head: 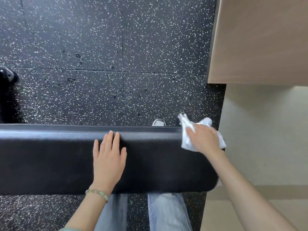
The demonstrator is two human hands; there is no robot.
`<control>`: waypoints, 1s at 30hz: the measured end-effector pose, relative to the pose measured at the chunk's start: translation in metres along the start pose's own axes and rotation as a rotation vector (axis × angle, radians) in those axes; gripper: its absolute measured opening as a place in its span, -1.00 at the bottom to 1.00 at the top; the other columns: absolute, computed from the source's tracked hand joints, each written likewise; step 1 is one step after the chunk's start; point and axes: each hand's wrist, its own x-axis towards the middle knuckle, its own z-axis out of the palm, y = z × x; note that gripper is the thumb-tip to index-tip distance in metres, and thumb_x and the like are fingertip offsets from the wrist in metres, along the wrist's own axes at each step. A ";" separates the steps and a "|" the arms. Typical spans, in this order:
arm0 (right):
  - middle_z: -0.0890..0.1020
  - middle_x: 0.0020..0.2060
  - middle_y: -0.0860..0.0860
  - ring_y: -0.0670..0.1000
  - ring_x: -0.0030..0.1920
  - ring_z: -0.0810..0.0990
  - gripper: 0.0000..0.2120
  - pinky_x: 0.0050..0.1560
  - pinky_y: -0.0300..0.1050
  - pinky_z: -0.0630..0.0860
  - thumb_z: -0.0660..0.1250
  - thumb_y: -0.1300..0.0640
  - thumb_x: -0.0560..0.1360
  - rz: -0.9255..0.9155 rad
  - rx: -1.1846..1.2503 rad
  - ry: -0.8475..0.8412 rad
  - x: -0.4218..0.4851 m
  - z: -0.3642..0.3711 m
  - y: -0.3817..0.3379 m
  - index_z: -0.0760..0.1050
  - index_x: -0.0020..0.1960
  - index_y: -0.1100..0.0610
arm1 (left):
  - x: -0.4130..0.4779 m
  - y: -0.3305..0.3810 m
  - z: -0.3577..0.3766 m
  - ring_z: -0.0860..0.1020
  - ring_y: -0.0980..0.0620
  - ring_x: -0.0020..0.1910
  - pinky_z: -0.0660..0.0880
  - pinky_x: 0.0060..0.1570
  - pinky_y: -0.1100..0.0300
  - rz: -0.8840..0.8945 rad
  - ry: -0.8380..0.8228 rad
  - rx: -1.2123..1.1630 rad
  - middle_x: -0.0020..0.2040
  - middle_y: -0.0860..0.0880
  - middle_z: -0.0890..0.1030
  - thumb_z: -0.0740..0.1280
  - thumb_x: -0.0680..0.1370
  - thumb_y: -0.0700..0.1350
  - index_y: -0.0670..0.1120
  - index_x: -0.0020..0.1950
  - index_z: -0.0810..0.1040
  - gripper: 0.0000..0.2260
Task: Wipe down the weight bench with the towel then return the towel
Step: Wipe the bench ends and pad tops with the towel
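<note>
The black padded weight bench [50, 157] runs across the lower half of the view, its right end rounded. My left hand [108, 157] lies flat on the pad near its middle, fingers straight and reaching the far edge. My right hand [203, 139] presses a crumpled white towel [186, 130] onto the bench's far right corner; the fingers look blurred and lie spread over the cloth. Parts of the towel stick out beyond the hand on both sides.
Black speckled rubber floor [100, 64] lies beyond the bench. A beige wall or cabinet [258, 39] rises at the right, with a pale floor strip [258, 130] below it. A metal bench foot [159, 122] shows past the far edge. Dark equipment [7, 97] sits far left. My legs stand under the bench.
</note>
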 end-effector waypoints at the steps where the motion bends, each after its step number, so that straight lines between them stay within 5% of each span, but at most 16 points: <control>1: 0.61 -0.04 -0.02 0.14 -0.07 0.59 -0.43 -0.10 0.00 0.45 0.07 0.15 0.48 0.063 0.015 -0.026 0.002 0.002 0.005 0.18 0.49 0.00 | 0.002 -0.007 -0.001 0.42 -0.19 0.35 0.12 0.41 -0.16 0.003 0.013 -0.001 0.37 -0.23 0.44 0.05 0.56 0.04 -0.23 0.37 0.43 -0.49; 5: 0.64 -0.11 0.01 0.11 0.00 0.55 -0.65 0.03 0.03 0.34 0.01 0.03 0.56 0.192 0.103 -0.003 0.007 0.012 -0.035 0.54 0.12 0.02 | 0.002 -0.034 -0.003 0.43 -0.18 0.34 0.10 0.42 -0.15 0.063 0.037 -0.003 0.37 -0.23 0.45 0.07 0.57 0.02 -0.23 0.37 0.44 -0.52; 13: 0.58 0.18 -0.02 0.04 0.21 0.47 -0.61 0.25 0.02 0.15 -0.03 -0.06 0.62 -0.087 0.213 0.001 0.031 0.021 -0.247 0.50 0.23 0.02 | -0.003 -0.098 -0.011 0.43 -0.15 0.35 0.15 0.42 -0.15 0.240 -0.022 0.006 0.36 -0.20 0.46 0.08 0.58 -0.01 -0.22 0.36 0.46 -0.54; 15: 0.54 0.23 -0.07 0.07 0.23 0.45 -0.61 0.20 0.05 0.24 -0.03 -0.06 0.61 -0.154 0.194 -0.014 0.033 0.017 -0.256 0.38 0.36 -0.06 | -0.002 -0.114 -0.014 0.43 -0.15 0.35 0.17 0.40 -0.15 0.247 -0.034 0.010 0.36 -0.20 0.46 0.08 0.57 0.00 -0.23 0.36 0.46 -0.54; 17: 0.60 0.09 -0.12 0.17 0.04 0.52 -0.53 -0.09 0.03 0.42 0.05 0.05 0.53 -0.228 0.114 0.042 0.028 0.008 -0.237 0.21 0.43 -0.17 | -0.001 -0.125 -0.017 0.42 -0.14 0.36 0.17 0.40 -0.15 0.244 -0.055 0.015 0.37 -0.19 0.46 0.08 0.57 0.00 -0.22 0.37 0.45 -0.53; 19: 0.62 -0.07 -0.08 0.19 -0.10 0.53 -0.47 -0.21 0.04 0.49 0.08 0.13 0.48 -0.107 0.128 0.022 0.021 -0.004 -0.200 0.21 0.43 -0.15 | 0.000 -0.134 -0.018 0.40 -0.12 0.38 0.16 0.40 -0.14 0.240 -0.072 0.019 0.39 -0.17 0.44 0.07 0.57 0.01 -0.21 0.39 0.44 -0.52; 22: 0.62 -0.04 0.06 0.17 -0.07 0.57 -0.59 -0.14 0.01 0.50 0.10 0.12 0.53 0.104 0.011 -0.037 0.012 -0.002 -0.151 0.37 0.36 0.05 | -0.001 -0.144 -0.018 0.39 -0.11 0.39 0.17 0.40 -0.14 0.257 -0.075 0.016 0.40 -0.16 0.42 0.05 0.58 0.01 -0.21 0.41 0.42 -0.51; 25: 0.63 -0.05 -0.03 0.08 -0.05 0.55 -0.50 -0.11 -0.03 0.34 -0.14 -0.03 0.50 0.174 -0.022 0.016 0.023 0.016 -0.167 0.47 0.23 -0.01 | -0.003 -0.148 -0.016 0.38 -0.11 0.40 0.18 0.40 -0.15 0.270 -0.079 0.018 0.42 -0.15 0.40 0.05 0.59 0.01 -0.21 0.42 0.39 -0.51; 27: 0.63 -0.08 -0.09 0.02 -0.06 0.55 -0.48 -0.10 -0.03 0.30 -0.18 -0.03 0.51 0.083 -0.006 0.070 0.031 0.027 -0.208 0.44 0.27 -0.06 | -0.003 -0.148 -0.015 0.38 -0.11 0.40 0.18 0.40 -0.15 0.276 -0.076 0.015 0.43 -0.15 0.40 0.06 0.59 0.01 -0.22 0.42 0.39 -0.51; 30: 0.66 -0.08 -0.09 0.06 -0.11 0.61 -0.64 0.08 0.11 0.35 0.04 0.11 0.57 -0.081 0.148 0.154 0.035 0.019 -0.284 0.42 0.31 -0.05 | -0.002 -0.146 -0.013 0.40 -0.12 0.38 0.19 0.39 -0.15 0.273 -0.049 0.000 0.40 -0.17 0.43 0.07 0.57 0.00 -0.23 0.40 0.42 -0.52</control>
